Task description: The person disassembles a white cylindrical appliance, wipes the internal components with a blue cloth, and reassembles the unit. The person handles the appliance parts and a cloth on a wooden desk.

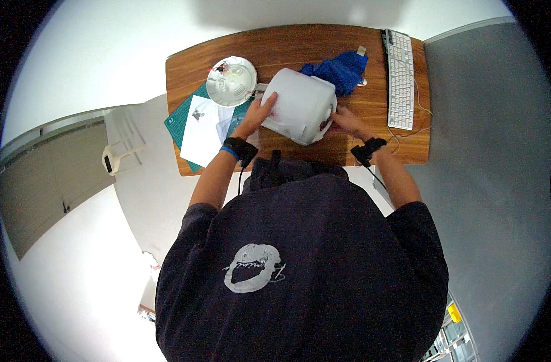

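Note:
A white cylindrical appliance housing (301,102), like a small rice cooker body, lies tilted on its side above the wooden table. Its left end is gripped by my left hand (257,116), thumb up over the edge and fingers partly hidden. At the right end, my right hand (349,122) has its fingers at the rim beside a dark opening; the fingertips are partly out of sight. Left of the housing sits a round white base (232,81) with wires and small parts inside. A thin wire seems to run from it toward the housing.
Under the base are a green cutting mat (178,123), a white paper sheet (200,136) and a clear plastic bag (226,128). Behind the housing lies a crumpled blue cloth (342,69). A white keyboard (400,84) and its cable stand at the wooden table's (275,42) right.

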A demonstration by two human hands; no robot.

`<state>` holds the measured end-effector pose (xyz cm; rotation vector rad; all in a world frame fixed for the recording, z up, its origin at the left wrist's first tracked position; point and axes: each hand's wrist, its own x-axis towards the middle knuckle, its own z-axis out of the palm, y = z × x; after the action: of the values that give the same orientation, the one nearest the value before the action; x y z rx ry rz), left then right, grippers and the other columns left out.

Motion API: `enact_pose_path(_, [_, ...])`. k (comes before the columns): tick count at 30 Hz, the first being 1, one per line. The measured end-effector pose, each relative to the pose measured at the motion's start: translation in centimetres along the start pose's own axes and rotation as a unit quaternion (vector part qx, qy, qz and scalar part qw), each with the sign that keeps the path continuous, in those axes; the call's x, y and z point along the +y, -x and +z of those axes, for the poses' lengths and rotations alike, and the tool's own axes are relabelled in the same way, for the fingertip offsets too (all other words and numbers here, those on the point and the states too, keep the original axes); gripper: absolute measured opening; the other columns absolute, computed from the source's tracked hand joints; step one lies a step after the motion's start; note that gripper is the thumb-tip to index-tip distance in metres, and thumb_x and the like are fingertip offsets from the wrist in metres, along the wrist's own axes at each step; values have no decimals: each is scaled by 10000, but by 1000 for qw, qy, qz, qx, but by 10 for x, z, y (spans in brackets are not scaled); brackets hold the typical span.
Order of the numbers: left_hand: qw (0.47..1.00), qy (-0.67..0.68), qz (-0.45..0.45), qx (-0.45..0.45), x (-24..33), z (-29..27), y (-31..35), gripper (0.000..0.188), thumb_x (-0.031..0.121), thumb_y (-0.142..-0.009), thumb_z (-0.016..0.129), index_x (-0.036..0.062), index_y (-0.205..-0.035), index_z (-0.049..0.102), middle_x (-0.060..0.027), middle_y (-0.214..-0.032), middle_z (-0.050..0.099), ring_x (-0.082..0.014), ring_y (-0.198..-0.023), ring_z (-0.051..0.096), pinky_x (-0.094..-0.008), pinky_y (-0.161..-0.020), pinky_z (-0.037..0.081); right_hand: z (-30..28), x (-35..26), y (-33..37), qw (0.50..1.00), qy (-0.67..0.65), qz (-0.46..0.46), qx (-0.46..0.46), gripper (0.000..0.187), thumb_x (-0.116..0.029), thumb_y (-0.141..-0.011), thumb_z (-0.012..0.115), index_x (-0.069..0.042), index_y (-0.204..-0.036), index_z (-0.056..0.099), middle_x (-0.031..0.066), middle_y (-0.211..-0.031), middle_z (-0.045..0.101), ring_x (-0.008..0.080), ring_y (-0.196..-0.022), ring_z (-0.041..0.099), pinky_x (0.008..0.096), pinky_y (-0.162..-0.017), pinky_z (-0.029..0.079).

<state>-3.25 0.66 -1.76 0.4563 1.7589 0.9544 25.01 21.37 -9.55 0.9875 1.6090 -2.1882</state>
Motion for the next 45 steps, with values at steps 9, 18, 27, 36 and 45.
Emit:
enact_pose_path(9, [947, 301, -91, -57, 7, 18, -13, 855, 696, -1011, 506, 61, -1573, 390, -162, -1482, 562, -312, -1296, 601, -511, -1051, 513, 13, -127, 73, 988, 62, -54, 128, 658, -365, -1047, 659, -31, -1535, 370, 180, -1339, 594, 288, -1184, 634, 466, -940, 570])
enact_pose_path(18, [954, 284, -57, -82, 22, 7, -5, 770, 623, -1060, 476, 18, -1535, 448, -131, -1437, 610, -263, -1246, 634, -414, -1069, 505, 5, -147, 77, 817, 501, -284, 27, 388, -366, -890, 809, -143, -1183, 686, 180, -1209, 672, 413, -1010, 698, 477, -888, 558])
enact_pose_path(27, [947, 301, -66, -94, 21, -15, 1, 698, 561, -1050, 564, 14, -1482, 524, -118, -1386, 653, -232, -1229, 644, -379, -1063, 515, -20, -160, 101, 909, 380, -101, -141, 426, -242, -813, 890, -89, -1153, 684, 86, -1130, 733, 245, -1077, 692, 424, -916, 548])
enact_pose_path(36, [972, 163, -73, -155, 3, -28, -19, 783, 629, -979, 634, -21, -1413, 591, -144, -1374, 651, -228, -1164, 658, -361, -1010, 514, -114, -186, 149, 812, 581, -52, 21, 308, -283, -955, 750, -16, -1098, 693, 167, -1149, 701, 324, -1127, 663, 435, -974, 525])
enact_pose_path(45, [975, 2, -95, -201, 58, 2, -19, 842, 659, -963, 631, -48, -1417, 582, -142, -1316, 673, -229, -1148, 647, -345, -1037, 487, 16, -96, 95, 743, 613, -267, 25, 467, -229, -934, 703, -2, -1327, 593, 218, -1436, 559, 410, -1342, 540, 462, -1099, 491])
